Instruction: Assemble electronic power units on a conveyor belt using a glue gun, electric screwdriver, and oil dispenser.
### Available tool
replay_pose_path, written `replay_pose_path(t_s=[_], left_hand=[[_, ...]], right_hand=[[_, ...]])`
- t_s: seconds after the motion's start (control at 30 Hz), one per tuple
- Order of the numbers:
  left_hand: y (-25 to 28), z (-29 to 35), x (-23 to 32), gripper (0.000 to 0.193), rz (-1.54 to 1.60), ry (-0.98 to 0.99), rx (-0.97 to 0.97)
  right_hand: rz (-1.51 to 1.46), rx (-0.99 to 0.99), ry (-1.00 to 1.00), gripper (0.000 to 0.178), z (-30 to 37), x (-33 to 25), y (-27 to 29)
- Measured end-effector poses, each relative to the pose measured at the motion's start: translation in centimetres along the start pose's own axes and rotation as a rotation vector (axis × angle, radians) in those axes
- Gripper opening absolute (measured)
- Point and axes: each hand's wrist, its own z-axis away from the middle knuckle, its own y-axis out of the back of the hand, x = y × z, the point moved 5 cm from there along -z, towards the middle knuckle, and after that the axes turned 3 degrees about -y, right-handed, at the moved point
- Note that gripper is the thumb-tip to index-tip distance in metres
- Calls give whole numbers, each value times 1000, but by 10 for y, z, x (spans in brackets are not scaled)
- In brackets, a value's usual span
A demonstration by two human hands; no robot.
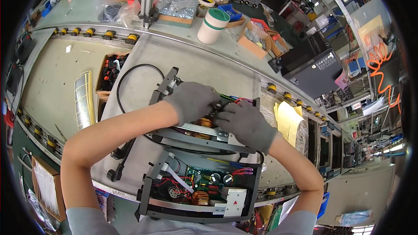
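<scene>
My left hand (191,101), in a grey glove, reaches into the far open metal chassis (196,129), its fingers bent inward and closed together. My right hand (246,123), gloved the same way, meets it there with curled fingers. Whatever they pinch is hidden between the fingertips, near green and red wires (238,100). A copper coil (204,127) shows just under the hands. Nearer to me stands a second open chassis (174,204) with a green circuit board (204,176), a copper coil, red wires and a white plate (235,202).
A black cable (118,91) loops left of the far chassis; its plug (114,174) lies at the near left. A box of black and orange parts (112,72) is at left, yellow paper sheets (288,117) at right. Beyond the rail stands a white canister with green lid (212,27).
</scene>
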Motion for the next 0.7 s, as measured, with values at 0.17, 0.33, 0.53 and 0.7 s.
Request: replay_pose_path(t_s=[0.17,0.33,0.53,0.7], left_hand=[[0,-2,-8,18,-50,144,24],[1,-7,-16,21,-60,284,-92],[-5,-21,-17,26,-81,313,-388],[-19,-14,-8,20,-285,261,-134]], right_hand=[[1,-259,-29,33,-18,6,-14],[95,-427,-70,25,-28,-4,-17],[101,-322,-147,26,-19,-4,-23],[-34,-257,-133,26,-20,4,-29]])
